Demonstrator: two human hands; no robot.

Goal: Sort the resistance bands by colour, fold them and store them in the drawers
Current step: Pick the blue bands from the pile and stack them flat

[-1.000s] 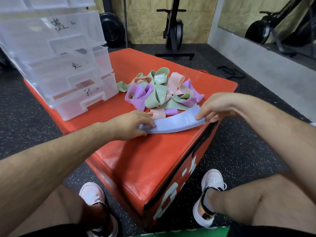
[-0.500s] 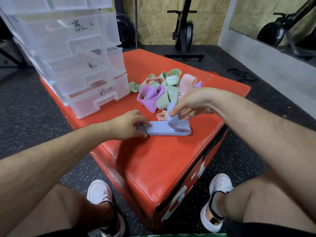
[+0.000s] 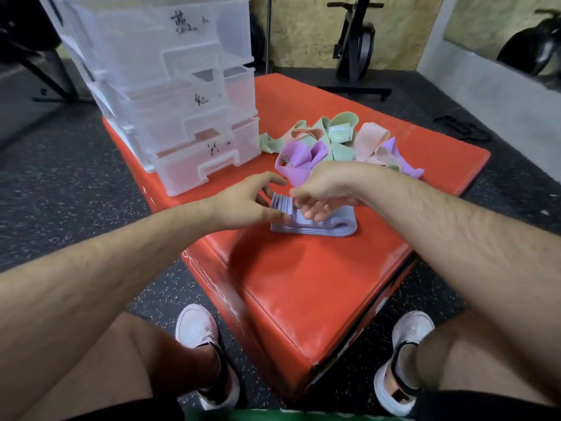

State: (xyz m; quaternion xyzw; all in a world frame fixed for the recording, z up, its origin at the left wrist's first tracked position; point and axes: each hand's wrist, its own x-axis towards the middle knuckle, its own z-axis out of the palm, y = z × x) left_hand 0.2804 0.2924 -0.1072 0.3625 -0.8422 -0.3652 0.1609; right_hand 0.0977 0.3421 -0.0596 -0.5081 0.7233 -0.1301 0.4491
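Lavender bands lie folded on the red box, long axis left-to-right, upturned ends between the left hand, fingers spread and thumb touching, and the right hand pinching the fold.

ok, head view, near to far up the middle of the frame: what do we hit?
Near corner of the red padded box → folded stack of lilac elastic bands → loose pile of green, pink and purple elastic bands → black exercise bike at the back.
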